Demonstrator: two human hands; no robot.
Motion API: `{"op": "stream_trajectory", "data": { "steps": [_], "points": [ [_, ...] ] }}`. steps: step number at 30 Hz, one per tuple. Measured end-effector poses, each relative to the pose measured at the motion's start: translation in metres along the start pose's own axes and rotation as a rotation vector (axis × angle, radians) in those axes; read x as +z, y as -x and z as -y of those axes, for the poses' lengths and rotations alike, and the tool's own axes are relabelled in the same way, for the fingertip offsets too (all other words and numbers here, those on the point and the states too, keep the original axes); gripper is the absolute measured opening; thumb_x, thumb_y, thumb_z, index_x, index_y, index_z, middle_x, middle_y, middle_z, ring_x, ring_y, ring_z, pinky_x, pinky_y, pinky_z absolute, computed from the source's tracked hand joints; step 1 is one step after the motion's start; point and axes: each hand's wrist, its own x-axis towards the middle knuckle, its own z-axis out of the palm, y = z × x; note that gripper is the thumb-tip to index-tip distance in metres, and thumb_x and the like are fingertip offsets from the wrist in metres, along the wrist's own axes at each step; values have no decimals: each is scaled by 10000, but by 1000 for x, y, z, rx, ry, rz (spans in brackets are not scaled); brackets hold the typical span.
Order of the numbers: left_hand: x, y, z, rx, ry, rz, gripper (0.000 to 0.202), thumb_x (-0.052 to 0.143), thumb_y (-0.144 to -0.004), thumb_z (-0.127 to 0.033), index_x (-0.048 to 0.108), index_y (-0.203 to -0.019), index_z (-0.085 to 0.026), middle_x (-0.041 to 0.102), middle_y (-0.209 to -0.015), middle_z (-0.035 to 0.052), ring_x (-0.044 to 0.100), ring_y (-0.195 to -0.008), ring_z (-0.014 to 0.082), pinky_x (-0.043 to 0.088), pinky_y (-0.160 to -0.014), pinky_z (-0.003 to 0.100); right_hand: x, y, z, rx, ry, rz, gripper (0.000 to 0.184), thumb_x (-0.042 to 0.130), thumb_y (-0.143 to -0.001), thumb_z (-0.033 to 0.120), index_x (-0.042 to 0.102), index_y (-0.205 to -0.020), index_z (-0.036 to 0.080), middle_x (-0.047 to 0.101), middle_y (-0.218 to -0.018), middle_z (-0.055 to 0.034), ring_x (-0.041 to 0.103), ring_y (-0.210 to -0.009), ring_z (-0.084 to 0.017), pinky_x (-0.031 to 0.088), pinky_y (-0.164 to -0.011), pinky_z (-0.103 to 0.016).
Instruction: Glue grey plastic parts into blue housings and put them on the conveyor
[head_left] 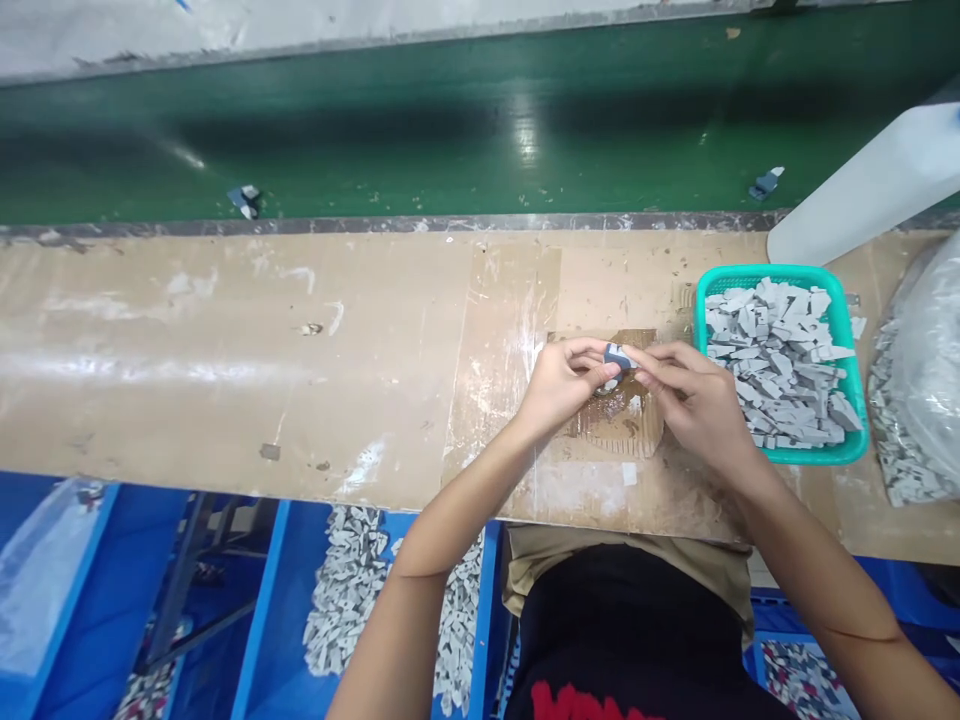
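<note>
Stretching from side to side, the cardboard-covered tabletop (pixel 390 330) is what I would brace over, nearer its right edge than its left. Toward that right edge sits a clear plastic bag (pixel 930 370), and beside it a teal basket (pixel 855 400) heaped with grey pieces (pixel 780 350); I'd give its rim room, so the right wrist doesn't knock pieces out. Left of the basket, close to the near edge, lies a worn brown patch (pixel 630 430). Over it I have both hands: the left grip (pixel 562 385) is clamped, thumb and fingers, on a small blue-and-white part (pixel 618 356), while the fingertips of the right grip (pixel 697 395) look pinched on its pale right-hand end. To my eye it's fine two-handed work. I would let the left fingers anchor while the right ones apply small, even pressure, hold everything low so a slip lands short of the near edge, and avoid squeezing hard on the narrow tip.
</note>
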Motion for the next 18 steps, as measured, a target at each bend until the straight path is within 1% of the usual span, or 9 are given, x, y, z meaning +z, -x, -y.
{"op": "stream_trajectory", "data": {
  "steps": [2, 4, 6, 8, 11, 14, 16, 18],
  "points": [
    [-1, 0, -4, -40, 98, 13, 322, 838, -695, -316, 746, -958, -157, 731, -820, 52, 673, -704, 134, 550, -701, 275, -6, -1, 1, 46, -22, -22, 323, 581, -959, 211, 721, -1238, 296, 746, -1022, -47, 693, -924, -180, 572, -797, -331],
    [-4, 1, -9, -82, 208, 27, 396, 826, -717, -325, 712, -1071, -189, 726, -900, 48, 686, -718, 143, 566, -729, 298, -15, -2, 1, 85, -31, -117, 330, 587, -962, 230, 707, -1256, 322, 751, -1055, -40, 696, -951, -186, 574, -845, -363],
    [-7, 0, -12, -113, 312, 45, 426, 808, -732, -287, 681, -1132, -213, 707, -941, 37, 693, -746, 148, 577, -787, 320, -24, -2, -4, 108, -41, -222, 312, 603, -958, 256, 716, -1236, 342, 755, -1051, -33, 703, -933, -192, 579, -849, -393],
    [-10, -1, -11, -146, 411, 59, 406, 786, -727, -223, 669, -1115, -203, 673, -889, 27, 688, -762, 150, 572, -814, 320, -33, -2, -11, 126, -58, -289, 288, 621, -950, 276, 731, -1205, 355, 756, -1045, -26, 711, -901, -196, 581, -829, -409],
    [-11, -3, -7, -210, 518, 41, 367, 727, -682, -106, 647, -1031, -189, 611, -805, 13, 650, -729, 136, 553, -779, 301, -45, -3, -23, 155, -20, -344, 260, 644, -940, 289, 755, -1161, 367, 763, -1055, -25, 713, -911, -213, 572, -803, -405],
    [-10, -1, -5, -241, 588, 19, 387, 655, -626, -17, 612, -964, -203, 574, -793, -6, 606, -706, 107, 529, -744, 267, -56, -4, -31, 170, 66, -373, 241, 668, -921, 289, 780, -1120, 367, 777, -1029, -34, 712, -933, -232, 546, -735, -367],
    [-10, 1, -6, -243, 614, 13, 366, 632, -615, 0, 595, -917, -205, 564, -800, -10, 594, -717, 98, 518, -730, 247, -64, -3, -35, 181, 125, -378, 251, 667, -914, 268, 786, -1116, 358, 781, -1018, -41, 710, -915, -236, 522, -691, -354],
    [-11, 1, -9, -237, 600, 15, 335, 619, -608, 0, 575, -869, -206, 562, -796, -7, 579, -707, 101, 515, -714, 255, -71, -1, -39, 187, 194, -347, 286, 625, -921, 218, 783, -1125, 341, 781, -999, -45, 707, -885, -237, 511, -686, -357]
  ]
}}
